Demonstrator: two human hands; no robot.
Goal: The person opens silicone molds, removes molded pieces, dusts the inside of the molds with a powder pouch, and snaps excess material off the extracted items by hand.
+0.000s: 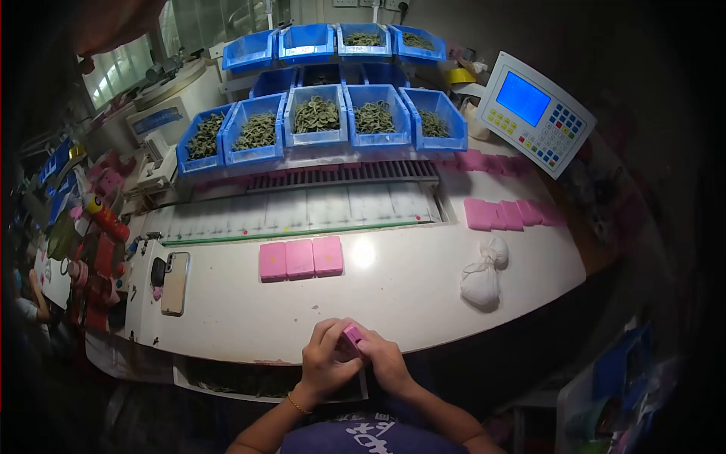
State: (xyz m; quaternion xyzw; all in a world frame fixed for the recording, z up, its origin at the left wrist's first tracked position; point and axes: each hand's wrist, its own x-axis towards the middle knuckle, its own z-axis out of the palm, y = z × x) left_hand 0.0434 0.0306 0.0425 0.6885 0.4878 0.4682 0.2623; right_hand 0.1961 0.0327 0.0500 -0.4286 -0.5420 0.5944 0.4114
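Note:
Both of my hands meet at the front edge of the white table, around one small pink block. My left hand has its fingers curled round the block from the left. From the right, my right hand grips the same block, with a dark spot showing near its thumb. Beyond them, three pink blocks lie side by side on the table. The block's lower part is hidden by my fingers.
Blue bins of green-grey pieces stand at the back. A control panel is at the back right, above more pink blocks. A white cloth bag lies right, a phone left. Another person's arm shows far left.

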